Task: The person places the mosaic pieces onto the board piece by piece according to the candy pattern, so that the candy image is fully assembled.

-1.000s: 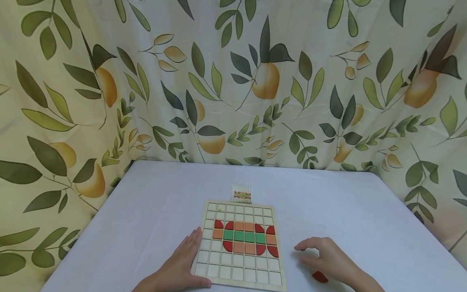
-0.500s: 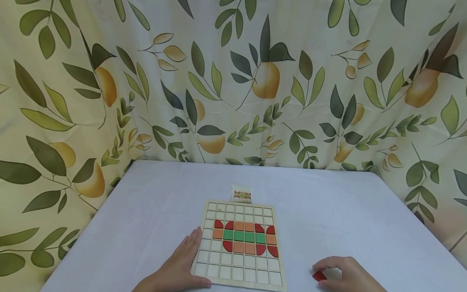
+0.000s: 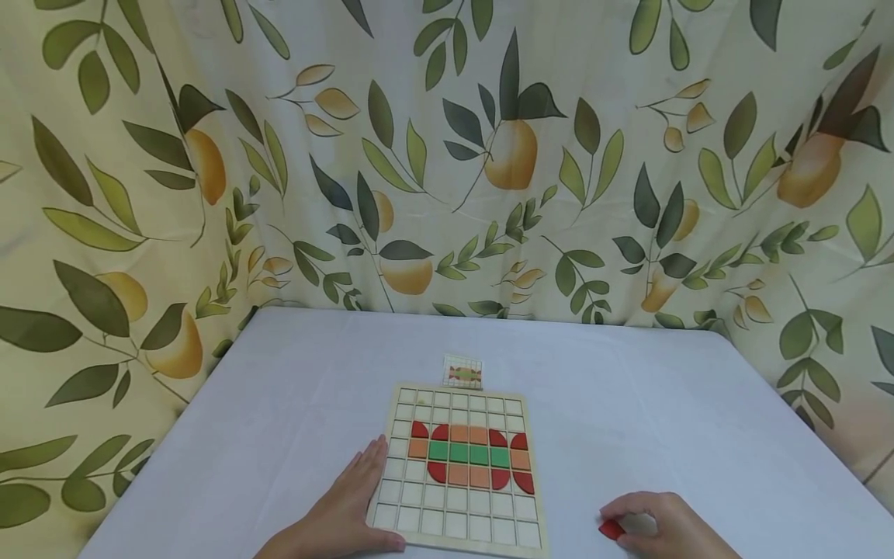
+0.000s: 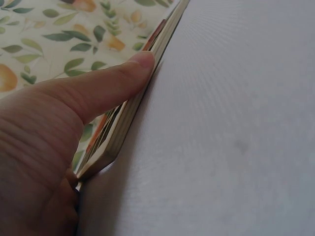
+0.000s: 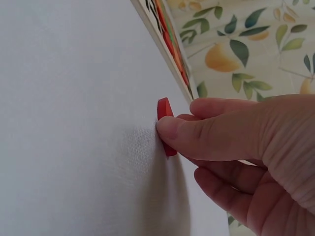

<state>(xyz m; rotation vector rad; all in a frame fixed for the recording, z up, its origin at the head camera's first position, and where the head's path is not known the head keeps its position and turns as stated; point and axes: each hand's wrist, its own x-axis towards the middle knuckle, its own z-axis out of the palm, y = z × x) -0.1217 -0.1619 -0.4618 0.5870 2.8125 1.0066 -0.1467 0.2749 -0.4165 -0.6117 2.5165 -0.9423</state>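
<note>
A wooden grid board (image 3: 456,525) lies on the table, with red quarter-circle pieces, orange squares and a row of green squares (image 3: 459,453) set in its cells. My left hand (image 3: 341,505) rests at its near left corner, fingers straight along the left side. In the left wrist view the thumb (image 4: 115,83) presses on the board's edge. Right of the board, my right hand (image 3: 660,524) pinches a red quarter-circle piece (image 3: 611,529) between thumb and fingers. The right wrist view shows that red piece (image 5: 164,108) tilted up on its edge, close to the tabletop.
A small card (image 3: 463,371) printed with a coloured grid pattern lies just beyond the board's far edge. A white cloth (image 3: 279,388) covers the table. Behind it hangs a curtain (image 3: 447,155) with leaves and fruit.
My right hand has moved right and nearer to me, from beside the board to the loose red piece, and now pinches it. The left hand and the board have stayed put.
</note>
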